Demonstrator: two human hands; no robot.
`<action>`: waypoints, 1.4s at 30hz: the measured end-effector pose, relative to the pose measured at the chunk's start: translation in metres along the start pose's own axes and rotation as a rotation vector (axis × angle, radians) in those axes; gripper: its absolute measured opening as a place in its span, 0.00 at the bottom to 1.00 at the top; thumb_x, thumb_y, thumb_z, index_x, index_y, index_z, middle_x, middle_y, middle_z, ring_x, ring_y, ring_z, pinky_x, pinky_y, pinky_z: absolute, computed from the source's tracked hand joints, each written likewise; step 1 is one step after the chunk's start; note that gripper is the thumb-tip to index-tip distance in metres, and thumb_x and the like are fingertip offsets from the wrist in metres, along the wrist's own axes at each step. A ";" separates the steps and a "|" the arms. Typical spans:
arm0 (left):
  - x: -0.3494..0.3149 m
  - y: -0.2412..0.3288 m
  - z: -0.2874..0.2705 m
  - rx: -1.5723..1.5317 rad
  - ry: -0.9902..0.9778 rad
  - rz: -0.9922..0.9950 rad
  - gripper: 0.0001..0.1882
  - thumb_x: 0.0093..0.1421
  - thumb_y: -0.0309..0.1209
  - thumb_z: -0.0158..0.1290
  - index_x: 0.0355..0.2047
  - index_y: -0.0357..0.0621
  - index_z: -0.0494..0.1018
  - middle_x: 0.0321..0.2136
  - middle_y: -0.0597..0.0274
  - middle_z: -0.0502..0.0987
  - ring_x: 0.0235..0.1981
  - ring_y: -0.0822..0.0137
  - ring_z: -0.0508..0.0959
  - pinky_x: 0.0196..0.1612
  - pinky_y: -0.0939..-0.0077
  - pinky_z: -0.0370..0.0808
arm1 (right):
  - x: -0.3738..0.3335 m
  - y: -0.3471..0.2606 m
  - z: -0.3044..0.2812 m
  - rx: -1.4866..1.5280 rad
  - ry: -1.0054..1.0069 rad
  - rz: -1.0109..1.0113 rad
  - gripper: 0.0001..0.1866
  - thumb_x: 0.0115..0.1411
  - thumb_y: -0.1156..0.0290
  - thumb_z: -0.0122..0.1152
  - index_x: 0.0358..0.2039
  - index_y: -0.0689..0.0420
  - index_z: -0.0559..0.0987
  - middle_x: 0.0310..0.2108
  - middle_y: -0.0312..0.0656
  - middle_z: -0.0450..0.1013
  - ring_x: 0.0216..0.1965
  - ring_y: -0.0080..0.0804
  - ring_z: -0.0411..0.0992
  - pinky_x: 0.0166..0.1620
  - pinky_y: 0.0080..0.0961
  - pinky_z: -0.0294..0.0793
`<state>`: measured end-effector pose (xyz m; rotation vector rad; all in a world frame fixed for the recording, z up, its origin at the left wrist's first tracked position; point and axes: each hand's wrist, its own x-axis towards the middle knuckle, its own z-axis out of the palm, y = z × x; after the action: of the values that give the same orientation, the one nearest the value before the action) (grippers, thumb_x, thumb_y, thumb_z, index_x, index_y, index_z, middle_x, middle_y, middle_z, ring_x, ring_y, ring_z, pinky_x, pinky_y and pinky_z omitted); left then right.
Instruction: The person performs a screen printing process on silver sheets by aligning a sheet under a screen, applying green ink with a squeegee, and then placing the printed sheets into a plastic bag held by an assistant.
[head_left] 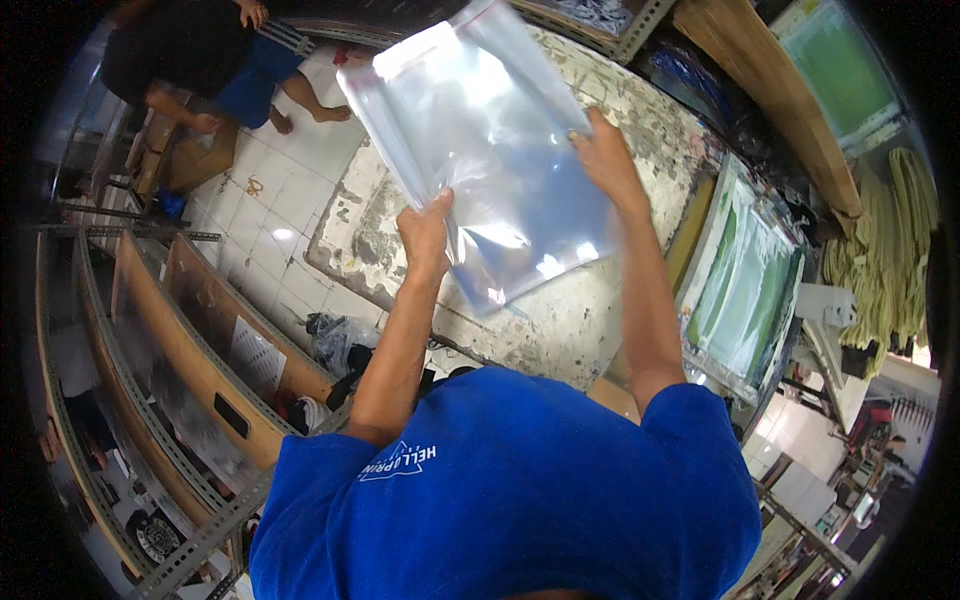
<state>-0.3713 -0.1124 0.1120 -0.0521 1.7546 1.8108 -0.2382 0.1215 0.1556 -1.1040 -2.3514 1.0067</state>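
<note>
Clear plastic sleeves (500, 150) are held at opposite edges by left hand (425, 236) and right hand (608, 165); light, even tension is best.

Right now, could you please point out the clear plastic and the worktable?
Clear plastic (500, 165): head view, middle of its shiny surface.
Worktable (560, 335): head view, bare part of its near top.

Hands (424, 232) (607, 162) apart, forearms (390, 355) (650, 305) outstretched

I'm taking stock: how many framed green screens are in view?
2: the lower green screen, right of the right forearm; the upper green screen, top right, beside the brown board. Others may be hidden.
</note>
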 end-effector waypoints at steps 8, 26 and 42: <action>0.011 -0.105 -0.023 -0.315 0.162 -0.514 0.16 0.66 0.27 0.56 0.49 0.27 0.70 0.43 0.50 0.76 0.42 0.57 0.79 0.43 0.58 0.80 | -0.164 0.086 0.025 -0.257 -0.129 0.575 0.33 0.65 0.49 0.57 0.50 0.72 0.73 0.39 0.62 0.78 0.43 0.62 0.77 0.47 0.50 0.75; -0.029 -0.086 -0.058 -0.192 0.229 -0.162 0.32 0.64 0.52 0.55 0.60 0.43 0.66 0.53 0.55 0.74 0.54 0.60 0.74 0.54 0.58 0.74 | -0.244 0.111 0.066 0.634 0.203 0.747 0.20 0.54 0.83 0.65 0.49 0.66 0.76 0.39 0.44 0.79 0.36 0.31 0.78 0.39 0.25 0.77; 0.121 -0.004 -0.093 0.693 -0.462 -0.186 0.22 0.55 0.28 0.64 0.47 0.31 0.73 0.28 0.59 0.79 0.28 0.70 0.77 0.32 0.74 0.74 | -0.217 0.141 0.024 0.261 0.099 0.457 0.26 0.52 0.78 0.68 0.52 0.66 0.72 0.42 0.51 0.79 0.42 0.39 0.80 0.46 0.34 0.78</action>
<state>-0.5028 -0.1507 0.0451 0.4314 1.8500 0.9138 -0.0408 0.0047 0.0328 -1.5762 -1.8595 1.3301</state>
